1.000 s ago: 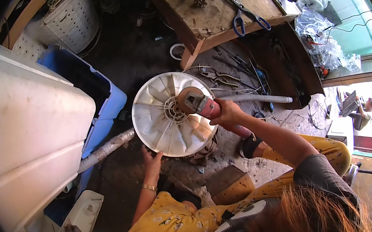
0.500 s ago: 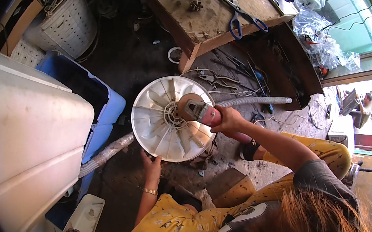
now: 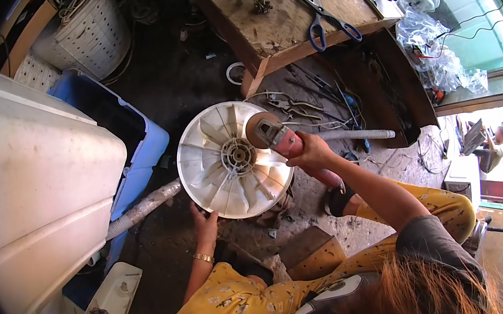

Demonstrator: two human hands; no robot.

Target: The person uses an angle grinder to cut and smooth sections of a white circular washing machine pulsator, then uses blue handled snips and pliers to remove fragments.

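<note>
Here, a round white plastic disc (image 3: 231, 159) with raised ribs fanning out from a grey ribbed hub stands tilted on the dirty floor, mid-scene, between a blue-and-white washing machine (image 3: 44, 178) on the left and a wooden bench (image 3: 284, 22) farther off. The left hand (image 3: 204, 221) grips its near rim. The right hand (image 3: 309, 152) is clenched around a red angle grinder (image 3: 284, 143), whose head rests against the disc's right side.

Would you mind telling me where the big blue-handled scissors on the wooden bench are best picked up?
By the blue handle loops, coming from above at the bench's near edge. The scissors lie flat on the wooden bench, loops toward that edge, blades pointing away, so the handles are the blunt, closest part.
</note>
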